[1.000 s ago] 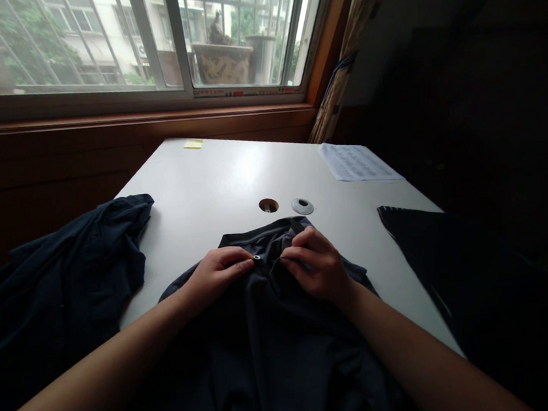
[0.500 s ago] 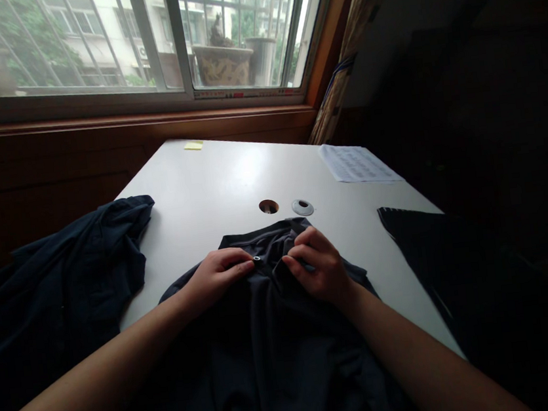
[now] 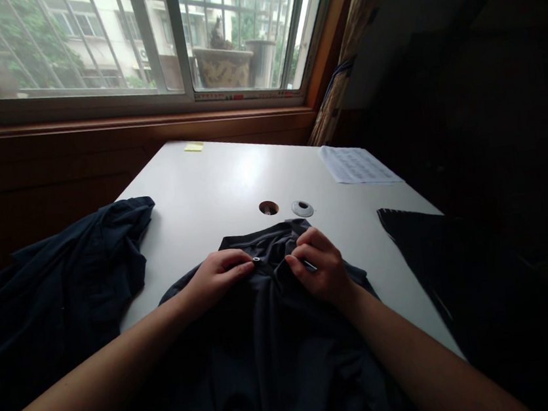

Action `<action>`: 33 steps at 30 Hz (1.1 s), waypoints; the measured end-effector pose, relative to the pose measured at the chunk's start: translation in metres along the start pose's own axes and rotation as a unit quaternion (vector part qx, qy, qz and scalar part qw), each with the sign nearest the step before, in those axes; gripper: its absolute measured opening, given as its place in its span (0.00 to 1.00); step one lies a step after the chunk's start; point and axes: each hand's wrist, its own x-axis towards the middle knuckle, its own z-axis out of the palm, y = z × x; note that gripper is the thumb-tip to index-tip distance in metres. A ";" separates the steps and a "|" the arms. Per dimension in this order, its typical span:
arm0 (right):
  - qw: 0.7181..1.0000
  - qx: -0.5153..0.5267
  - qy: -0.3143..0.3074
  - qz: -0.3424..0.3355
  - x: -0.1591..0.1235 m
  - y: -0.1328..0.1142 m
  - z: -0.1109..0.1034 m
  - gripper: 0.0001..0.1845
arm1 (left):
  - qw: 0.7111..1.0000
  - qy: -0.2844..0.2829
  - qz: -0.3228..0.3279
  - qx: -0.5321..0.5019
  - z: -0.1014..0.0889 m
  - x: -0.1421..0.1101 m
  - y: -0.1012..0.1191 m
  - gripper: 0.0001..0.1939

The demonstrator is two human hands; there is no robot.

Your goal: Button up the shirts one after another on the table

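Dark navy trousers [image 3: 269, 338] lie before me, waistband toward the far side of the table. My left hand [image 3: 222, 269] pinches the left front edge of the waistband, thumb and forefinger beside a small shiny metal fastener [image 3: 256, 259]. Opposite it, my right hand [image 3: 319, 263] is closed on the right front edge of the waistband, with fingers curled. A thin pale edge shows beneath those fingers; I cannot make out what it is. Between the hands the waistband gapes, showing its grey inside.
The white table [image 3: 193, 188] has a round hole [image 3: 269, 208] with a grey ring cover [image 3: 303, 209] beside it. Dark clothing [image 3: 86, 253] lies at left, more dark cloth [image 3: 437, 246] at right. Printed sheets [image 3: 361, 164] and a yellow sticky note [image 3: 193, 147] lie farther back, below the window.
The right fingers have shifted very slightly on the waistband edge, and the pale edge beneath them shows more brightly. The left hand keeps its pinch in place.
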 end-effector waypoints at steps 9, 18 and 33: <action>1.000 0.009 0.006 0.009 0.000 -0.001 0.001 0.08 | 1.000 -0.004 0.003 0.000 0.000 0.000 -0.003 0.15; 1.000 0.014 0.008 0.007 0.002 0.000 0.001 0.10 | 1.000 -0.009 0.006 0.009 0.000 0.000 -0.001 0.14; 1.000 0.020 0.002 0.017 0.002 0.002 0.002 0.08 | 1.000 -0.008 0.014 0.023 0.001 -0.001 -0.002 0.12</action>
